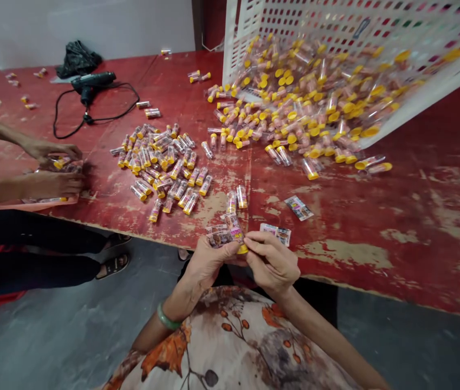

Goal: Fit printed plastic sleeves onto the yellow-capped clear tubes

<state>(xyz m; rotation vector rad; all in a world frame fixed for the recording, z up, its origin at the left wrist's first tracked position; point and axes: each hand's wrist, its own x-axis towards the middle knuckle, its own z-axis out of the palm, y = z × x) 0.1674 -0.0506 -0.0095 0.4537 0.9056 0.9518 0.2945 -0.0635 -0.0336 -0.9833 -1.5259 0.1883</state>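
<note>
Near the table's front edge, my left hand (209, 265) is closed on a small stack of printed labels (218, 236) and a yellow-capped tube (234, 230) with a printed wrap. The fingertips of my right hand (272, 261) pinch the same tube near its yellow cap. Two more capped tubes (241, 197) stand out just beyond my hands. Flat printed labels (276, 234) lie behind my right hand, and another label (298, 208) rests farther right. A pile of wrapped tubes (164, 162) spreads over the table to the left.
A white perforated basket (243, 32) lies tipped at the back right, with many yellow-capped tubes spilling out. At the back left are a black heat gun (87, 84) with its cord and a black plastic bag (77, 58). Another person's hands (57, 184) handle bagged tubes at far left.
</note>
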